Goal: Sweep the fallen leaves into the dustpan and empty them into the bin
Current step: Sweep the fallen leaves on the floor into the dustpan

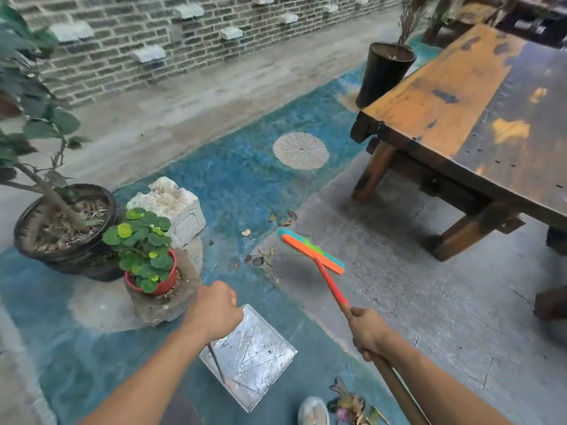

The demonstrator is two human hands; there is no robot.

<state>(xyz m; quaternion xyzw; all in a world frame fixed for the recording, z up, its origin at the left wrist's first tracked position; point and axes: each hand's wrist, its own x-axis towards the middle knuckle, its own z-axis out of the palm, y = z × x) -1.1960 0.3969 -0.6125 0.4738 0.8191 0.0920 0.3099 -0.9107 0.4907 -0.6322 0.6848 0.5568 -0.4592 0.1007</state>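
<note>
Looking down from the head camera, the right hand is seen clenched around the wooden shaft of the broom, whose long axis runs away from the grip, forward and to the left, ending in the orange and teal broom head. The head is set crosswise to the shaft and appears to hover just above the floor. The left hand is closed in a fist on the thin upright handle of the metal dustpan, which is held low between the two forearms, close to the body.

Scattered fallen leaves lie just left of and beyond the broom head, on the blue strip near the red flowerpot. A second leaf heap sits near a shoe at the bottom edge. No bin can be made out.

Judged from this layout, the leaves lie ahead of the pan, so a stroke drawn back toward the body along the shaft's line is called for, with the right hand leading.
</note>
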